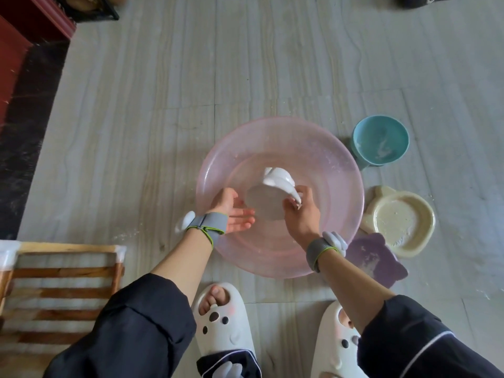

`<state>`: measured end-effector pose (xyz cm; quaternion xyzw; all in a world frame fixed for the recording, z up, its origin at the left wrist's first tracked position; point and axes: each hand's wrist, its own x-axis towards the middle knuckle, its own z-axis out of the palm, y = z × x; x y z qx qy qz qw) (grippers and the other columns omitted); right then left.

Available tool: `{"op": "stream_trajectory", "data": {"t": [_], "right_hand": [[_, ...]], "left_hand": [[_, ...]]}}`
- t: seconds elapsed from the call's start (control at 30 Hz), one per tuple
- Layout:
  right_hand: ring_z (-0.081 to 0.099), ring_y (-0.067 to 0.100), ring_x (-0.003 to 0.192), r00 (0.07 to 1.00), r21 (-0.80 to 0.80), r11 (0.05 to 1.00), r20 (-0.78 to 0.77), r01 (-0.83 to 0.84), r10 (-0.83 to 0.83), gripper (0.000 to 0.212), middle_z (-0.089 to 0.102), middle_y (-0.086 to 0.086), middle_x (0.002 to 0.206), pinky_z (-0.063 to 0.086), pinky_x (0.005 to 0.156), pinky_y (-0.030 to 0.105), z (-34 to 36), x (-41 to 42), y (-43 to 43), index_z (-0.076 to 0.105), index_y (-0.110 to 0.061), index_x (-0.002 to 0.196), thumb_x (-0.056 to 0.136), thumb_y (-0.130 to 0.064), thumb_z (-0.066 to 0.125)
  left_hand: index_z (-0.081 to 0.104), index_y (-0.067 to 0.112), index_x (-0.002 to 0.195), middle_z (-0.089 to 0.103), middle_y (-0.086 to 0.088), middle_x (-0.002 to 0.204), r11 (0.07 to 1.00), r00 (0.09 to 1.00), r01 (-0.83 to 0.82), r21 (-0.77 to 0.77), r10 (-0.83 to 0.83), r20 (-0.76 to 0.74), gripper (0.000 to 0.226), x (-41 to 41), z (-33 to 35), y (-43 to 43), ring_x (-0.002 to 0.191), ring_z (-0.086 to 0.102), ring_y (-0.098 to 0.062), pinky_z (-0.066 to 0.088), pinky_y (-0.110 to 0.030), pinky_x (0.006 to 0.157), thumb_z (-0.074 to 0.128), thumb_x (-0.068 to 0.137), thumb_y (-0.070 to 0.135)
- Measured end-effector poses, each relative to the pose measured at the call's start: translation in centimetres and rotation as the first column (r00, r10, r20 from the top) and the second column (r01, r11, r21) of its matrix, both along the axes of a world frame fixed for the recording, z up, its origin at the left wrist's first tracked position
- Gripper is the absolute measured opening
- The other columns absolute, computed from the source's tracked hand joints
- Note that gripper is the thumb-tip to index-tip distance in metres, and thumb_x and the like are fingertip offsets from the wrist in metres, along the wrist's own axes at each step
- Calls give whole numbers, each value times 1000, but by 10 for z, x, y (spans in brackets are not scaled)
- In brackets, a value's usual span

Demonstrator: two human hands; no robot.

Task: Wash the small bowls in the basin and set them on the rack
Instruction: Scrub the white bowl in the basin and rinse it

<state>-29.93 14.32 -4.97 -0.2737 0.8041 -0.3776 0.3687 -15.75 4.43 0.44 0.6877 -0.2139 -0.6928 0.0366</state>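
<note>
A pink translucent basin (pixel 338 170) sits on the floor with a little water in it. My right hand (pixel 301 211) grips a white cloth (pixel 278 178), which hangs over the basin's middle. My left hand (pixel 234 211) is open, palm up, over the basin's left side, holding nothing. Three small bowls stand on the floor to the right of the basin: a teal round bowl (pixel 380 140), a cream bear-shaped bowl (pixel 401 222) and a purple bear-shaped bowl (pixel 375 259) partly behind my right wrist. A wooden slatted rack (pixel 62 274) lies at the lower left.
My feet in white slippers (pixel 221 326) rest just in front of the basin. A dark red skirting and cabinet (pixel 16 58) run along the left. White specks dot the grey floor around the bowls. A dark shoe (pixel 420 0) shows at the top right.
</note>
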Motion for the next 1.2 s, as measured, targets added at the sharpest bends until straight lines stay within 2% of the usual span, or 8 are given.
{"op": "stream_trajectory", "data": {"t": [0.17,0.43,0.57,0.7,0.8,0.93,1.07,1.2], "right_hand": [[62,20,91,994,-116,987,-3,-111,112,44,64,-9,100,47,75,26,-3,6,1,53,-21,119,82,2,51],[57,31,118,932,165,922,-33,-350,360,53,60,2,132,46,94,35,-17,-7,3,42,-28,138,90,-13,58],[39,38,130,990,449,883,29,-135,137,52,42,21,140,32,109,38,-14,-23,3,38,-2,139,95,-27,52],[41,20,96,975,498,866,210,-44,-71,53,43,13,108,33,81,30,-15,-27,-4,47,-10,112,70,-41,36],[54,24,67,716,340,923,597,182,-362,15,56,12,79,42,59,25,5,-16,-19,56,-8,79,89,-13,47],[71,31,95,462,164,965,853,206,-244,24,73,19,106,54,93,38,29,-12,-29,69,2,106,95,-5,48],[64,22,77,702,257,947,638,194,-317,20,64,14,95,49,73,29,12,-25,-26,62,-7,89,98,-6,44],[47,23,89,938,404,908,257,116,-234,33,49,11,99,42,79,35,-3,-31,-8,37,-22,68,100,-20,41]], "left_hand": [[54,3,128,64,-22,118,979,962,-202,21,202,-182,45,-11,-6,-1,89,66,-32,56,-42,72,59,97,34],[58,5,116,65,-9,91,934,945,-298,-195,260,-200,29,-24,-3,-5,78,64,-19,56,-35,67,66,89,-1],[59,2,120,67,-15,112,888,923,-377,-263,336,-189,35,-17,-11,-5,89,68,-22,59,-29,58,70,86,-1],[63,7,108,69,-15,116,874,934,-353,-334,305,-187,27,-14,-16,-1,104,68,-27,58,-37,76,73,84,0],[63,9,101,70,-14,109,870,957,-288,-400,250,-145,36,-16,-17,4,105,69,-31,58,-45,86,82,70,6],[64,16,88,75,-7,91,844,986,-159,-513,157,-48,57,-12,-44,0,92,73,-29,57,-55,88,87,39,34],[64,19,91,75,-3,95,850,997,-63,-524,73,0,61,-9,-47,-2,94,72,-26,56,-54,90,84,37,42],[65,20,91,75,-1,95,855,999,-20,-519,33,15,58,-6,-38,-3,95,72,-26,56,-53,89,84,40,42]]}}
